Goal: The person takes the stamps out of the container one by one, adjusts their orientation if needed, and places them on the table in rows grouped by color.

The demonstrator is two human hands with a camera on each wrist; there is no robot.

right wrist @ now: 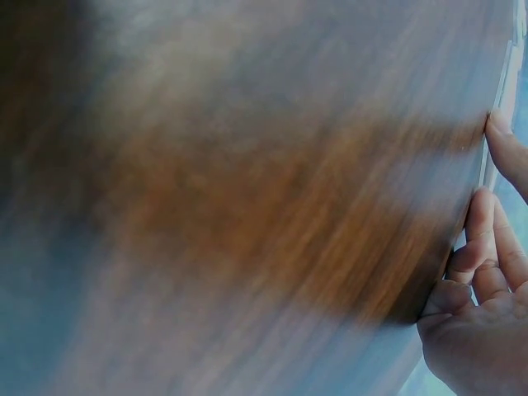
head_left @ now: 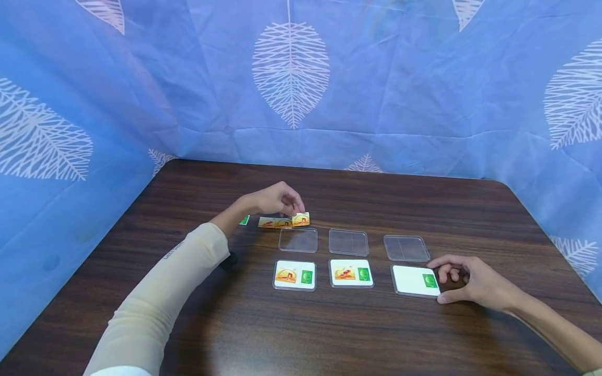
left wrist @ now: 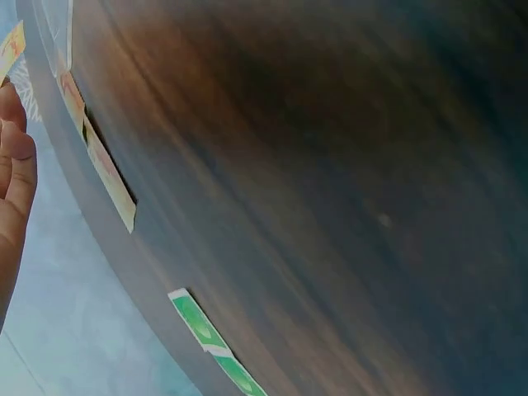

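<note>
From the tips of the left grip (head_left: 276,198) juts a yellow stamp (head_left: 301,220)

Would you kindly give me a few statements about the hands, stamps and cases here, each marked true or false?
1. The left hand pinches an orange stamp. True.
2. Three clear plastic pieces lie in a row beyond the white-faced cases. True.
3. The right hand holds the leftmost white-faced case. False: it holds the edge of the rightmost white-faced case.
4. The middle white-faced case shows both an orange picture and a green picture. True.
5. The rightmost white-faced case shows two orange pictures. False: only a green picture is visible on it.
</note>
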